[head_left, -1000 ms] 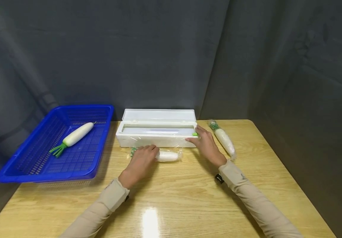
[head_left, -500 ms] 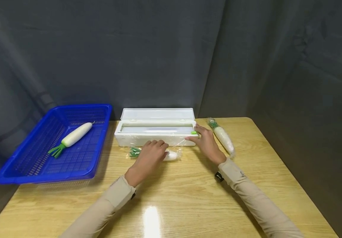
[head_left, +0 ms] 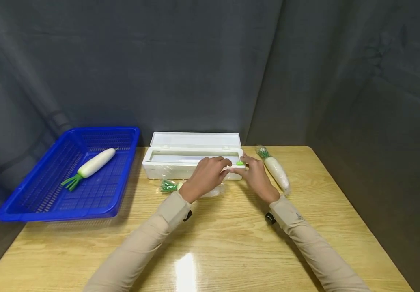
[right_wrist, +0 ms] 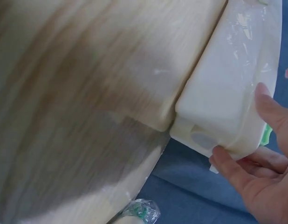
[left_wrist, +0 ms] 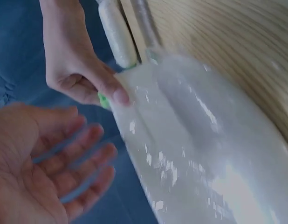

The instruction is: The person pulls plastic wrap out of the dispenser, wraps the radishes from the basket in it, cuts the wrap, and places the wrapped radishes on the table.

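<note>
Keeping a bare radish [head_left: 98, 162] from rolling is probably why it lies in the high-walled basket [head_left: 60, 215], at the left of the tabletop [head_left: 231, 251]. Next comes the box [head_left: 173, 171], its lid [head_left: 195, 139] tipped back, presumably to bare the roll inside; clear film [left_wrist: 162, 168] clings to its front. Just before it lies a wrapped radish [head_left: 212, 192], partly hidden under the left hand [head_left: 207, 175], whose fingers are loosely spread and hold nothing. They hang near the green slider [head_left: 240, 163] on the box's front edge. The right hand [head_left: 256, 178] grips the box's right end, thumb on the front, fingers curled round the end, likely to steady it. Farthest right, a second wrapped radish [head_left: 277, 172] lies well apart from the bare one, perhaps to separate them.
</note>
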`<state>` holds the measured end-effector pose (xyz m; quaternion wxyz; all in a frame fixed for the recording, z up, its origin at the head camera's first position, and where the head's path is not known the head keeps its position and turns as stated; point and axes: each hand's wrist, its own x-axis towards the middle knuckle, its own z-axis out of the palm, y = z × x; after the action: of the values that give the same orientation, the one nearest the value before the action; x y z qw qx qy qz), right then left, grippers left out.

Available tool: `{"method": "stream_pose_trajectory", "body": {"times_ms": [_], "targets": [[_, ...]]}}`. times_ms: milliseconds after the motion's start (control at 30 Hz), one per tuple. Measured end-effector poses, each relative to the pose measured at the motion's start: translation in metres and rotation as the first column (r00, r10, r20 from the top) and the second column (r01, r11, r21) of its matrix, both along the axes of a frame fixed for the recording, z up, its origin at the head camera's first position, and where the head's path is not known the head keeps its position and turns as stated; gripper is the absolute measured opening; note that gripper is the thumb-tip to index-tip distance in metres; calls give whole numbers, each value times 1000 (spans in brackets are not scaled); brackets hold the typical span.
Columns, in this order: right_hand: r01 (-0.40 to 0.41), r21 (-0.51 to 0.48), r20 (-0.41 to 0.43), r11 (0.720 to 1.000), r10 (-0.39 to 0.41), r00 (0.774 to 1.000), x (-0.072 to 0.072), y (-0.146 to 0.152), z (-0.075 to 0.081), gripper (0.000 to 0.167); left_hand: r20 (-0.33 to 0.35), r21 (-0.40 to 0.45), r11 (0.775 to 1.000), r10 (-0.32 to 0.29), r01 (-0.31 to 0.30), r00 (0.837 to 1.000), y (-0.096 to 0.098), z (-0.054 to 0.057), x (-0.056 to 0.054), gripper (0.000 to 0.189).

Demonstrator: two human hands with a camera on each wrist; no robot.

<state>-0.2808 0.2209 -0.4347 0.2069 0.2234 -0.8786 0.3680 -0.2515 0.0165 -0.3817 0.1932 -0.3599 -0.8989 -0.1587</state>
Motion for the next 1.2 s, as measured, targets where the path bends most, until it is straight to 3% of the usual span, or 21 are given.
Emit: {"method": "stream_pose_trajectory", "body": {"times_ms": [133, 300, 500, 700, 967, 1200], "targets": [[-17, 0, -57, 1000, 17, 998, -3, 2, -3, 44, 43, 21, 997, 73, -74, 996, 15, -3, -7, 18], [-25, 17, -124, 1000, 27, 992, -5, 6, -9, 39, 87, -13, 988, 152, -151, 985, 32, -6, -14, 22], [-20, 11, -77, 1000, 21, 997, -3, 8, -9, 38, 56, -88, 978, 193, -188, 979, 49, -7, -23, 23], [1, 34, -48, 999, 1, 999, -3, 4, -5, 40, 0, -156, 947, 286, -282, 958, 56, -15, -31, 20], [1, 9, -65, 1000, -1, 998, -2, 7, -2, 33, -34, -115, 961, 250, -252, 968, 60, -19, -40, 12], [-3, 3, 15, 1000, 3, 1000, 0, -1, 0, 33, -58, -153, 947, 276, -282, 959, 53, -22, -41, 10]]}}
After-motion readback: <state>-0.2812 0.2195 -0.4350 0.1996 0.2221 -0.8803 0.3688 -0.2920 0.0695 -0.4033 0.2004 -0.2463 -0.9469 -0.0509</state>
